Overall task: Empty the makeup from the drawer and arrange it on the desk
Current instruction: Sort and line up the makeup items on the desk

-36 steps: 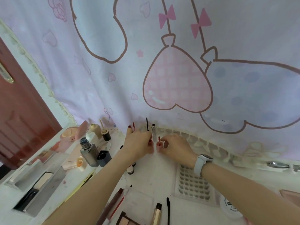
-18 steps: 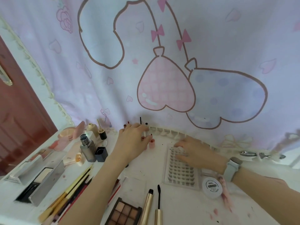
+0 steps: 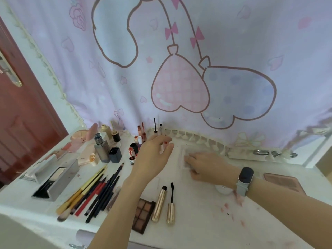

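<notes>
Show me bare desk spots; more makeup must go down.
Free: the desk front right of the gold mascara tube, below the right hand. Crowded: the pencils and bottles left of the left hand.

Your forearms are bare, with no sleeves showing. On your right wrist you wear a smartwatch (image 3: 245,174) with a dark oblong face and a pale grey strap.

Single head-worn wide-angle view, looking forward and down from close above my left hand (image 3: 154,155) and right hand (image 3: 206,165), across the white stained desk (image 3: 206,212) toward the pink cartoon-printed curtain (image 3: 179,69) beyond them.
</notes>
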A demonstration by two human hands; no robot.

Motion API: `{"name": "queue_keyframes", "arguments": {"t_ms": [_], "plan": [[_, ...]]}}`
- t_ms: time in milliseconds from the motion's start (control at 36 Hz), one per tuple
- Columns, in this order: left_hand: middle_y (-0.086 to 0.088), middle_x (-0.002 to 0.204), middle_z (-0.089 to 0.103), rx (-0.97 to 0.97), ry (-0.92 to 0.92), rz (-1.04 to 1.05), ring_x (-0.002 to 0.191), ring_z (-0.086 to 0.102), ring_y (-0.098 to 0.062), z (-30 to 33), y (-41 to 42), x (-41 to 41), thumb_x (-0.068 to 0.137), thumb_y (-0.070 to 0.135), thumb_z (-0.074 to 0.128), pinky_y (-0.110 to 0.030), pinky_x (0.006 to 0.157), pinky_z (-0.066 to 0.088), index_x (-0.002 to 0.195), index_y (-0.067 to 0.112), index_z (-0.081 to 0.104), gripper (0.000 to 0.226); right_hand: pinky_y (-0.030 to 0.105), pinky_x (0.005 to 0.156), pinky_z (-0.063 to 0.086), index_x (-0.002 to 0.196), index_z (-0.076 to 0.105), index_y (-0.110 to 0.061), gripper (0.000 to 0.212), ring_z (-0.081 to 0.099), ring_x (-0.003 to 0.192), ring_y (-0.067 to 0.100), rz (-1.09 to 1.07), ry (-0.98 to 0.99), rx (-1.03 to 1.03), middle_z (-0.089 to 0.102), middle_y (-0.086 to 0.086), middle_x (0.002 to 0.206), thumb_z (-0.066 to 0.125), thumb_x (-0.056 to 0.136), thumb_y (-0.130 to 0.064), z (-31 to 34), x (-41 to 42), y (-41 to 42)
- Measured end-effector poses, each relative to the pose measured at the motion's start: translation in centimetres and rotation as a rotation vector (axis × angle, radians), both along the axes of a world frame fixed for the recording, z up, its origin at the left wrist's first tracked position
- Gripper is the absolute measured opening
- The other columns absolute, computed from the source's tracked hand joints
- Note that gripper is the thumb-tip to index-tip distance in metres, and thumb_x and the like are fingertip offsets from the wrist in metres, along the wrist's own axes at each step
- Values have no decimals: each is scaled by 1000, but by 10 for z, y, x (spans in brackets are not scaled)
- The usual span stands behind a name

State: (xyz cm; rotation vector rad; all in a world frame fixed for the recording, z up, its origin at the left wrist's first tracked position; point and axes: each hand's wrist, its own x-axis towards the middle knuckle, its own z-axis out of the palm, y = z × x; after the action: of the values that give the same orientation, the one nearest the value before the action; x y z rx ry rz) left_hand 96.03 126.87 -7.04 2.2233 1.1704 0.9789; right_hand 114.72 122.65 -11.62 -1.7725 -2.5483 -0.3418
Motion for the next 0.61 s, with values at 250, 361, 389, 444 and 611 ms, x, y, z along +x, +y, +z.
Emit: {"name": "queue_keyframes", "arguments": {"t_ms": [250,361,389,444,611], "plan": [[-5,113,62,-824,-710,-143,93,68,-18,15,-19,27,94,27,55,-34,80,56,117,17,55,25,37,58,48,124,53,-7,31,58,60,28,-147,544,398,63,5,76,46,95,-17,52,27,-19],[-13,119,58,-1128,-968,-260,95,68,-34,28,-18,42,85,38,63,-45,74,57,106,18,52,32,29,85,44,133,46,-14,38,57,93,13,-41,837,355,62,2,114,40,95,-19,57,26,-40],[-15,121,57,-1155,-1009,-270,95,67,-36,30,-19,45,83,40,65,-46,73,57,110,17,52,38,25,90,41,133,45,-18,39,55,102,11,-11,840,355,58,-2,121,39,94,-20,56,24,-46],[-18,122,57,-1156,-1038,-281,96,67,-37,33,-19,52,82,40,66,-42,71,57,120,11,53,49,21,95,37,131,45,-18,37,51,112,9,62,813,351,53,-5,125,41,94,-20,53,22,-56],[-5,90,71,-939,-883,-244,71,70,-20,29,-25,60,94,12,50,-31,58,55,102,12,60,13,32,101,39,123,56,-3,40,47,123,14,196,589,375,53,4,131,44,93,-26,49,29,-65]]}}
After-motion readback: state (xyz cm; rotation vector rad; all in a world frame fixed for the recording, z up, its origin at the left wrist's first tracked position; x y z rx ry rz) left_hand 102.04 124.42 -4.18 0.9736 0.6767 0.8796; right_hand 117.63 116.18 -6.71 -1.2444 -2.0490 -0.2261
